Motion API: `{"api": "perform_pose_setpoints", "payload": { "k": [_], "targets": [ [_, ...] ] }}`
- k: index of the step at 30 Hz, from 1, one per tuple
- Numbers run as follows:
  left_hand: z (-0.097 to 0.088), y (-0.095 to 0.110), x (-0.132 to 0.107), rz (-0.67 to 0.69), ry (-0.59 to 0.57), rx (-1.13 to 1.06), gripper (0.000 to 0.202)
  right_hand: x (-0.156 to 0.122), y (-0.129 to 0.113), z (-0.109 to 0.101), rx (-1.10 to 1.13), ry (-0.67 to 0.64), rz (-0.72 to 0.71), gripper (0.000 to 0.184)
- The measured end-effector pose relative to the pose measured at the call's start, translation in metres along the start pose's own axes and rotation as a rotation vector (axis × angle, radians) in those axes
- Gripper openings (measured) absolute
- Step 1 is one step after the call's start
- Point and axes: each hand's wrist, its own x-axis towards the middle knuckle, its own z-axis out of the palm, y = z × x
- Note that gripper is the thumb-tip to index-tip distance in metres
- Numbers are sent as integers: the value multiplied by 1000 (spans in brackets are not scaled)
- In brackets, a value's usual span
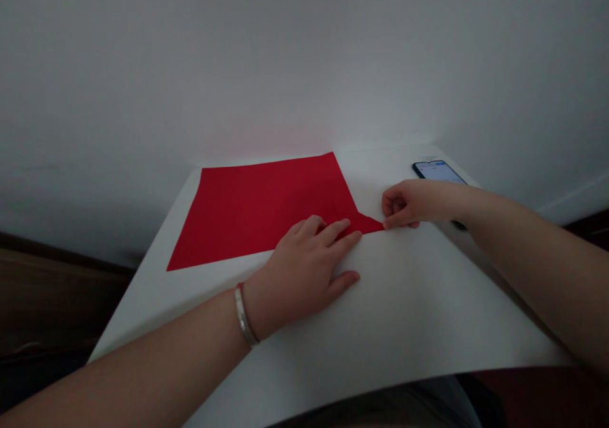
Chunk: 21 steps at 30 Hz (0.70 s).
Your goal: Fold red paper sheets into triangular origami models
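A red sheet of paper (257, 206) lies flat on a white table (404, 314), with its near right corner folded into a point. My left hand (304, 272), a silver bracelet on its wrist, lies flat with fingers stretched out, pressing the paper near the fold. My right hand (409, 205) is curled, its fingertips pinching the tip of the folded corner against the table.
A phone (438, 172) with a lit screen lies at the table's far right, just behind my right wrist. A plain white wall stands right behind the table. Dark floor shows to the left and right of the table.
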Motion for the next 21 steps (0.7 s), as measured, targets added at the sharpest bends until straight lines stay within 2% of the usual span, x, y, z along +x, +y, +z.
{"api": "perform_pose_setpoints", "payload": {
  "k": [5, 8, 10, 11, 12, 13, 14, 16, 21],
  "targets": [
    [0, 0, -2, -3, 4, 2, 53, -5, 5, -2, 8, 8, -27, 13],
    [1, 0, -2, -8, 15, 14, 54, -14, -8, 6, -77, 205, -103, 19],
    [0, 0, -2, -3, 16, 21, 54, -23, -22, 16, -227, 368, -236, 23],
    [0, 0, -1, 1, 14, 22, 54, -27, -29, 23, -319, 409, -326, 24],
    [-1, 0, -1, 3, 11, 22, 55, -31, -36, 29, -396, 426, -405, 25],
    [-1, 1, -1, 2, 8, 22, 55, -34, -41, 36, -452, 422, -422, 27],
    [-2, 1, 0, -2, 8, 22, 56, -37, -46, 42, -497, 399, -422, 29],
    [-4, 2, 1, -7, 8, 24, 57, -40, -50, 50, -569, 437, -395, 28],
    [-8, 4, 5, -17, 12, 26, 58, -40, -49, 56, -728, 493, -443, 25]
  ]
}}
